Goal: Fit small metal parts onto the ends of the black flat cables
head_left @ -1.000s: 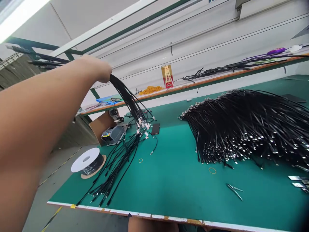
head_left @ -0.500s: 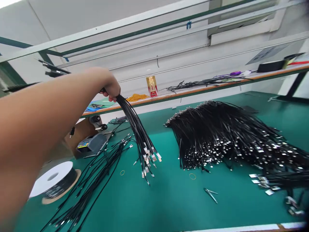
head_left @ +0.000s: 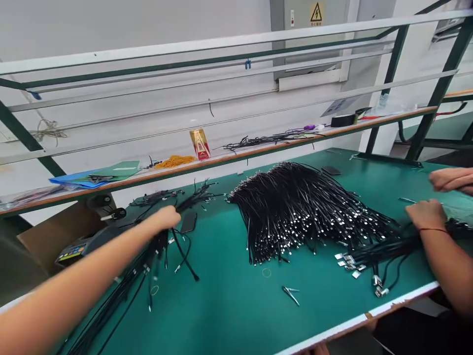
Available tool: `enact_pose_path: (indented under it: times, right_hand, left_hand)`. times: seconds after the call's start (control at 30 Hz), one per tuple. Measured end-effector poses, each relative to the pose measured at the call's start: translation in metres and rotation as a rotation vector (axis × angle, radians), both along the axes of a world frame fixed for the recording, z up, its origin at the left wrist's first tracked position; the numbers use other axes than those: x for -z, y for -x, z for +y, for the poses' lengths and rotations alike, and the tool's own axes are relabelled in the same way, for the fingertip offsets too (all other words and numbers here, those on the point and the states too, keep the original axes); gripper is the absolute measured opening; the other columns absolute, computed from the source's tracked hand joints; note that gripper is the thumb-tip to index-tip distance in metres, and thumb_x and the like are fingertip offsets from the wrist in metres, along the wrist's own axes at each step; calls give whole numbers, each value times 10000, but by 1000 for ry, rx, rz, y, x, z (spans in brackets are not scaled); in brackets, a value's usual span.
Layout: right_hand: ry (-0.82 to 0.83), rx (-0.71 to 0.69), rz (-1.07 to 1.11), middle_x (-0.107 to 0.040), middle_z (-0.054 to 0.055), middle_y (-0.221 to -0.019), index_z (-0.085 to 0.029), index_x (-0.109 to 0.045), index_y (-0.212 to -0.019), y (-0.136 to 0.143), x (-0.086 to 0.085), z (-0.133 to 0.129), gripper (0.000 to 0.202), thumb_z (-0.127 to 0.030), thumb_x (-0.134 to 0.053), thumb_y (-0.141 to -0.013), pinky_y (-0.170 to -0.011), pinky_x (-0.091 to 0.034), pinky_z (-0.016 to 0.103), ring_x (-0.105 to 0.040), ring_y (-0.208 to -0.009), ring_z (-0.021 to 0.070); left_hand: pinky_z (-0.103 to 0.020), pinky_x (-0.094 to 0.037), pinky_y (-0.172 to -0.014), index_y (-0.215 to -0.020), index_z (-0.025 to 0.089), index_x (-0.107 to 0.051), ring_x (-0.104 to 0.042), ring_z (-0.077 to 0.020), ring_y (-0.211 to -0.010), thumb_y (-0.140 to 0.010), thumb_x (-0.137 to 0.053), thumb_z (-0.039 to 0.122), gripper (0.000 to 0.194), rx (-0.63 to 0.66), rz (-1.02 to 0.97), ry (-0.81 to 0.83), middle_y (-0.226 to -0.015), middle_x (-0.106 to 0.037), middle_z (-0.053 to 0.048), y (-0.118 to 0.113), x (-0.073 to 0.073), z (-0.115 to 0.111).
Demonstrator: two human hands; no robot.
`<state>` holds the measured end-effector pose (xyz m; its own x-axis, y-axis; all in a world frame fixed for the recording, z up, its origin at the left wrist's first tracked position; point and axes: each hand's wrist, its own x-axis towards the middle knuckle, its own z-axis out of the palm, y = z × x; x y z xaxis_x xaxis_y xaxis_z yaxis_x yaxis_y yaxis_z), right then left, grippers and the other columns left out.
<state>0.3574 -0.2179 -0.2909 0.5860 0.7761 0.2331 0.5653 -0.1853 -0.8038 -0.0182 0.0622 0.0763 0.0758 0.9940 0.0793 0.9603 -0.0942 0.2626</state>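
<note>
Black cable bundle (head_left: 155, 246) gripped by L hand (head_left: 168, 217) (on table); R hand (head_left: 424, 214) grip unclear.

Green workbench (head_left: 236, 315), wooden shelf (head_left: 258, 150) behind — pale wall (head_left: 129, 24).

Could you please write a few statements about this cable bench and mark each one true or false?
1. The left hand rests on a bundle of black cables at the left of the table. True.
2. The right hand is on a sheaf of cables with metal plugs. True.
3. The tweezers are held in the left hand. False: they lie loose on the green table.
4. The red and gold box lies flat on the green table. False: it stands on the shelf behind.
</note>
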Motion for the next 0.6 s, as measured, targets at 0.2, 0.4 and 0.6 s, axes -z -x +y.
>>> enact_pose_path:
  times: [0.2, 0.4, 0.6]
  right_hand:
    - [35, 9, 70, -629, 84, -1271, -227, -645, -1190, 26, -15, -18, 303, -414, -609, -954, -854, -565, 398, -635, -1085, 246]
    - [-3, -41, 95, -639, 49, -1305, -274, -722, -1009, 66, -38, -26, 322, -425, -438, -1017, -811, -533, 379, -644, -1048, 238]
    - [-55, -276, 123, -713, 57, -1144, -289, -757, -922, 153, -61, -32, 314, -442, -485, -953, -789, -548, 378, -660, -965, 246]
  left_hand:
    - [-336, -584, -717, -1148, 149, -624, -672, -181, -848, -942, -617, 317, 266, -203, -380, 480, -1056, -672, -59, 4, 165, -74]
    - [-274, -555, -608, -1094, 138, -622, -633, -127, -702, -957, -594, 333, 240, -187, -845, 658, -938, -664, -37, 1, 224, -79]
    - [-296, -562, -638, -1052, 132, -635, -640, -132, -696, -959, -577, 402, 292, -62, -1301, 778, -896, -674, -35, 8, 249, -68]
